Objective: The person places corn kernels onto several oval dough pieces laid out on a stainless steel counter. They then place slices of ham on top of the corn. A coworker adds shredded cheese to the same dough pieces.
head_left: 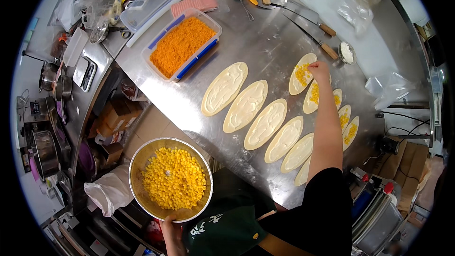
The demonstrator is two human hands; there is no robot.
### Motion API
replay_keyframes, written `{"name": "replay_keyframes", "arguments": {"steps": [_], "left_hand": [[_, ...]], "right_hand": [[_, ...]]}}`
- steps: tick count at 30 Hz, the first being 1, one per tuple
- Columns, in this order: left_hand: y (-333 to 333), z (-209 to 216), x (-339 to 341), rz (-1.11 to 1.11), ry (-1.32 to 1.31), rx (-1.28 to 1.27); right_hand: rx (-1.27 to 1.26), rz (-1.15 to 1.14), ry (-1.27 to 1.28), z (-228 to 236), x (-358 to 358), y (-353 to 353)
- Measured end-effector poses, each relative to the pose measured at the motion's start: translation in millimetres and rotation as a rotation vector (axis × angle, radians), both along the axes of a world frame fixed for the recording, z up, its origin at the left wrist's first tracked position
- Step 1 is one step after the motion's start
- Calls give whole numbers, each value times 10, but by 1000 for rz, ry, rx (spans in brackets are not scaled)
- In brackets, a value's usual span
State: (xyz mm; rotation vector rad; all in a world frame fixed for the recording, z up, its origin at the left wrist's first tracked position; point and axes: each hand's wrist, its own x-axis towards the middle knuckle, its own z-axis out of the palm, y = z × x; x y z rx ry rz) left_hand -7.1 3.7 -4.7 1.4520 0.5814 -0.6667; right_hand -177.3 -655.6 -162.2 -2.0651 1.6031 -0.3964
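Observation:
My left hand (171, 231) grips the near rim of a round metal bowl (134, 182), held off the table's edge at the lower left. Yellow corn kernels (174, 178) fill much of it. Far to the right, my right hand (320, 71) is closed, fingertips down over an oval dough piece (296, 85) spread with white cream and dotted with corn. What the fingers pinch is hidden. More corn-topped ovals (350, 135) lie beyond my right forearm, which covers part of that row. The nearer row of ovals (245, 106) bears only the cream.
A plastic tub (215, 31) of orange shreds stands at the back left, beside its lid (148, 7) and pink slices (194, 4). Two long wooden-handled blades (327, 50), a spoon (244, 7) and a small bowl of white cream (347, 53) lie along the back of the steel table (161, 99).

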Motion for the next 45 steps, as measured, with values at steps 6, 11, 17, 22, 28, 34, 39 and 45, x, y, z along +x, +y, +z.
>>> {"name": "replay_keyframes", "arguments": {"steps": [6, 11, 17, 22, 28, 34, 39, 45], "left_hand": [[37, -22, -4, 2, 8, -8], [-27, 32, -7, -12, -6, 28], [16, 9, -10, -35, 12, -12], [3, -8, -8, -16, 23, -6], [65, -63, -8, -4, 16, 8], [-33, 26, -12, -2, 18, 17], [16, -18, 5, -12, 18, 6], [13, -14, 4, -21, 8, -5]], "right_hand": [[-85, -19, 7, 73, 136, 164], [77, 24, 175, 244, 496, 348], [105, -61, 238, 275, 523, 369], [129, -37, 247, 252, 474, 320], [137, -13, 219, 232, 478, 327], [73, -27, 161, 52, 285, 165], [61, -53, 78, -38, 5, 27], [52, 9, 40, 7, 112, 247]]}}
